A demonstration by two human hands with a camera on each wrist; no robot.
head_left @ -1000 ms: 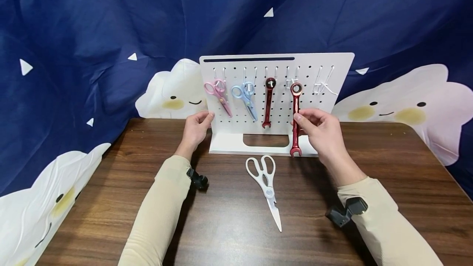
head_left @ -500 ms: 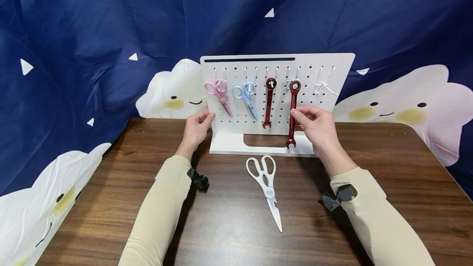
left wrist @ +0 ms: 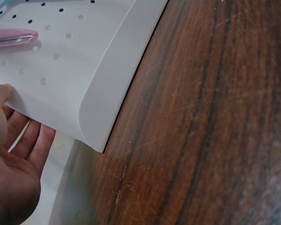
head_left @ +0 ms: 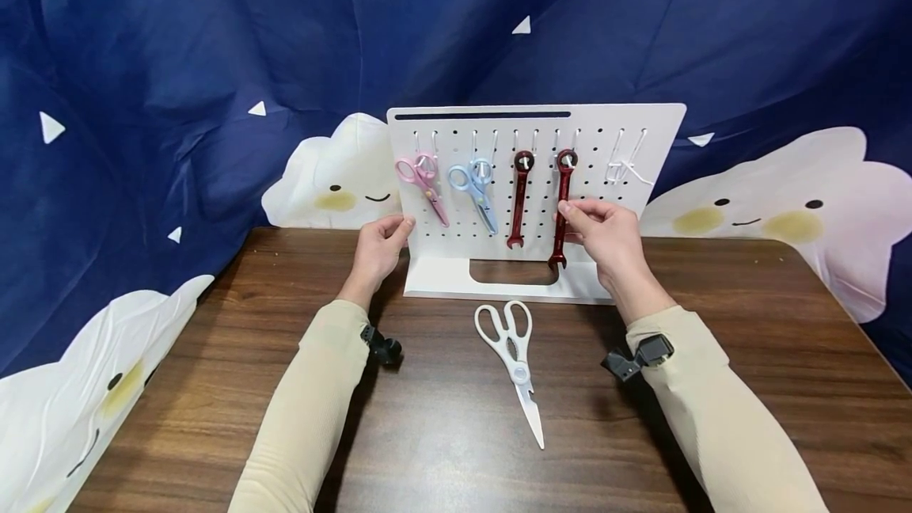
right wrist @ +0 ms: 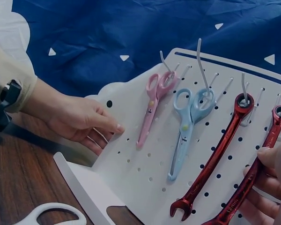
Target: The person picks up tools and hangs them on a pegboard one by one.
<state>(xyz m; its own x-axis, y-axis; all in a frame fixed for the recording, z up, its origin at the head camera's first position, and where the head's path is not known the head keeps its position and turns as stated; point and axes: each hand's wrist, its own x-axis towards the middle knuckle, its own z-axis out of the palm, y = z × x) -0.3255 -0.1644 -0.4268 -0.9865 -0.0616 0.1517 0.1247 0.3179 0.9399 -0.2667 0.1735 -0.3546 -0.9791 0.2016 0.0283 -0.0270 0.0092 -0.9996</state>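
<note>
My right hand (head_left: 607,236) pinches the shaft of a red combination wrench (head_left: 564,187) in front of the white pegboard (head_left: 641,119). In the right wrist view, a hook tip passes through the ring end of this wrench (right wrist: 275,129); its open end points down. Gripping the board's left edge, my left hand (head_left: 378,250) has its thumb in front and its fingers behind, as the left wrist view shows. A second red wrench (head_left: 519,200), light blue scissors (head_left: 481,204) and pink scissors (head_left: 432,198) hang on hooks to the left.
White kitchen scissors (head_left: 520,371) lie on the brown wooden table (head_left: 442,434), before the pegboard's base (head_left: 438,282). At the board's right, a white hook (head_left: 621,169) carries no tool. A blue curtain (head_left: 214,62) with clouds stands behind.
My right hand has moved the wrench up and slightly left, and its ring end has gone from in front of the hook to around it. The left hand has stayed still.
</note>
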